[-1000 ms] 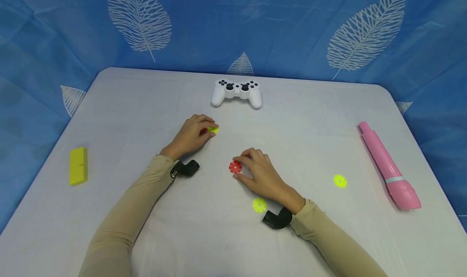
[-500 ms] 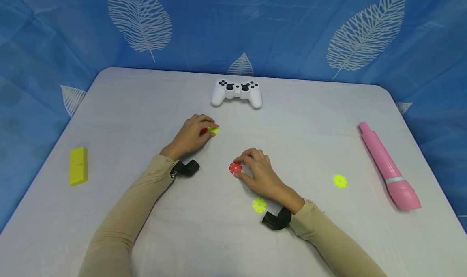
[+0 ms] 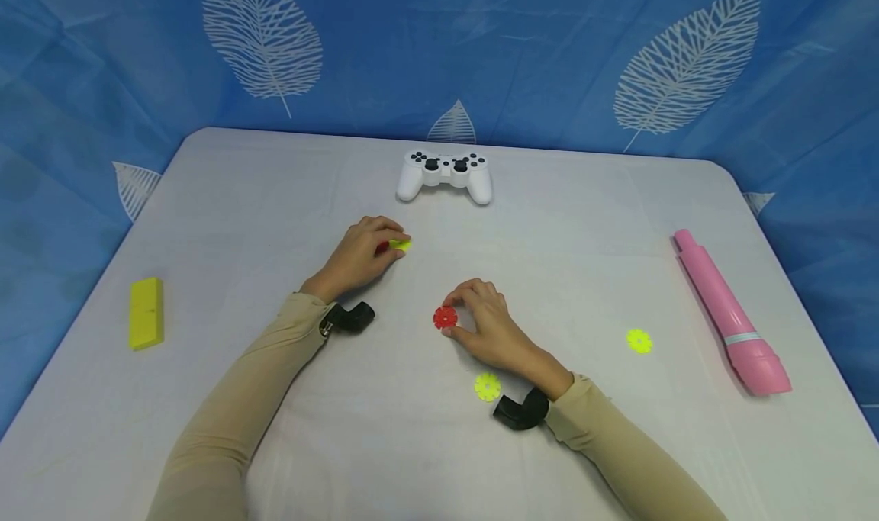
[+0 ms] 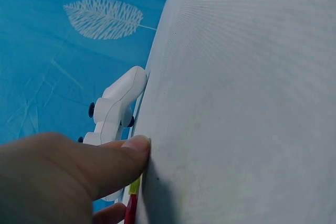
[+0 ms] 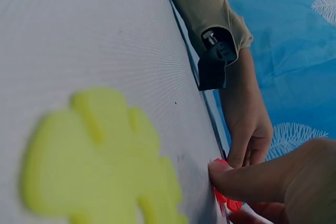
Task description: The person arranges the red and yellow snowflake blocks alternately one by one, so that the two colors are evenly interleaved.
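My left hand (image 3: 359,252) is left of the table's middle, thumb and fingers closed on a yellow notched plastic disc (image 3: 400,244). A red piece (image 3: 382,247) shows beside it, partly hidden under the fingers. In the left wrist view the thumb covers most of both, leaving a yellow edge (image 4: 135,186) and a red edge (image 4: 130,209). Nearer the person, my right hand (image 3: 491,329) pinches a red notched disc (image 3: 445,317) between thumb and fingertips, close over the tabletop. A loose yellow disc (image 3: 487,387) lies just below the right hand and looms large in the right wrist view.
Another yellow disc (image 3: 639,341) lies farther right, beside a long pink object (image 3: 731,311) with a pale band. A white game controller (image 3: 445,176) sits at the back edge. A yellow block (image 3: 146,313) lies far left. Behind the white table (image 3: 549,223) hangs a blue leaf-patterned cloth (image 3: 536,56).
The right hand's fingertips have come slightly closer together around the red disc, which has shifted a little toward the person. The left hand keeps its place and grip.
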Demonstrator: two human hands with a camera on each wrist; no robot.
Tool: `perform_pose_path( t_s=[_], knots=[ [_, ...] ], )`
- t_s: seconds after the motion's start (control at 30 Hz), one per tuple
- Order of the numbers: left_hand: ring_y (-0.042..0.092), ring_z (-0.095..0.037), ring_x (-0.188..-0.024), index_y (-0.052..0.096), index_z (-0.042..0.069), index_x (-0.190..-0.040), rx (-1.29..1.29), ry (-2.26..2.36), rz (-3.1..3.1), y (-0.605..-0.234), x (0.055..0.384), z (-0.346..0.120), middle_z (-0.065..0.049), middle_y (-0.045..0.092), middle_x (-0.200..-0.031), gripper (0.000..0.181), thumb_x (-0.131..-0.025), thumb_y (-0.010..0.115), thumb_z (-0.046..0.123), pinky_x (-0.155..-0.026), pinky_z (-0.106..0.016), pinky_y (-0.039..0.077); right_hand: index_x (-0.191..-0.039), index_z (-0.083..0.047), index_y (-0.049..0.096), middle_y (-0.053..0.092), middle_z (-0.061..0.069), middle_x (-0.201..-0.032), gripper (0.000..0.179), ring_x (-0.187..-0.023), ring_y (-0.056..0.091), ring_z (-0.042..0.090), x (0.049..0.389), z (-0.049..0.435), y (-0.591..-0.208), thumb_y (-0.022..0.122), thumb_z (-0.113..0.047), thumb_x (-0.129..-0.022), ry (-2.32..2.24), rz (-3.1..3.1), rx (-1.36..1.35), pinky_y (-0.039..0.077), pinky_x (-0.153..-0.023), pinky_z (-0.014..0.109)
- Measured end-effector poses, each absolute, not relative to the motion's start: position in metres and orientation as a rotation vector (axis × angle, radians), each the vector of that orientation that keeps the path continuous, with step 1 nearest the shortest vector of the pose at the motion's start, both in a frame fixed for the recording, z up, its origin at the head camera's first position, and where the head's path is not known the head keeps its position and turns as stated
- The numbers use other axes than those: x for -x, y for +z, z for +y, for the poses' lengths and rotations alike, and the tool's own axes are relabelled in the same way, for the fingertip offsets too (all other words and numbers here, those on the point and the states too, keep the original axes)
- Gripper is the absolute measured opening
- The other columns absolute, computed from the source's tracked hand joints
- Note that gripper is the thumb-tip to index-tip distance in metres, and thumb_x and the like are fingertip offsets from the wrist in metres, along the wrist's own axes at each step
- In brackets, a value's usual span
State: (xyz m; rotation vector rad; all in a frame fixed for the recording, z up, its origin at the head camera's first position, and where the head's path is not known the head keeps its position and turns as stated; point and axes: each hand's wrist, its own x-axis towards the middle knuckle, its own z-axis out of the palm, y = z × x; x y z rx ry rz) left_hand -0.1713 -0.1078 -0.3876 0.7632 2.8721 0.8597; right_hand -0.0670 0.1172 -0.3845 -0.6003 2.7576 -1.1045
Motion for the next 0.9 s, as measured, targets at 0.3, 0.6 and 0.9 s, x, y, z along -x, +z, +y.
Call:
perform_pose_path(
  t_s=[0.3, 0.6, 0.9],
  knots=[
    [0.046, -0.026, -0.113, 0.065, 0.010, -0.111, -0.784, 0.866, 2.886, -0.3881, 0.1712, -0.1080, -0.008, 0.057, -0.119, 0.027, -0.087, 0.060, 0.020, -0.097, -0.046, 0.035, -0.105, -0.009, 0.058, 0.059, 0.001, -0.097, 0.030, -0.086, 0.052, 0.011, 0.0663, 0.1177, -0.3847, 0.069, -0.007, -0.077, -1.155, 2.723, 0.678, 0.047, -0.077, 0.025],
    [0.047, -0.025, -0.111, 0.064, 0.010, -0.112, -0.765, 0.874, 2.884, -0.3894, 0.1706, -0.1083, -0.008, 0.057, -0.119, 0.028, -0.087, 0.060, 0.021, -0.096, -0.045, 0.036, -0.107, -0.014, 0.061, 0.061, -0.001, -0.099, 0.031, -0.084, 0.054, 0.008, 0.0665, 0.1184, -0.3879, 0.066, -0.004, -0.079, -1.205, 2.679, 0.783, 0.046, -0.072, 0.022],
    [0.047, -0.025, -0.111, 0.065, 0.010, -0.111, -0.788, 0.895, 2.893, -0.3902, 0.1708, -0.1079, -0.008, 0.058, -0.118, 0.027, -0.086, 0.061, 0.020, -0.095, -0.046, 0.037, -0.104, -0.015, 0.066, 0.062, -0.001, -0.100, 0.025, -0.089, 0.056, 0.009, 0.0665, 0.1205, -0.3887, 0.062, -0.003, -0.082, -1.213, 2.596, 0.895, 0.048, -0.075, 0.023]
  ],
)
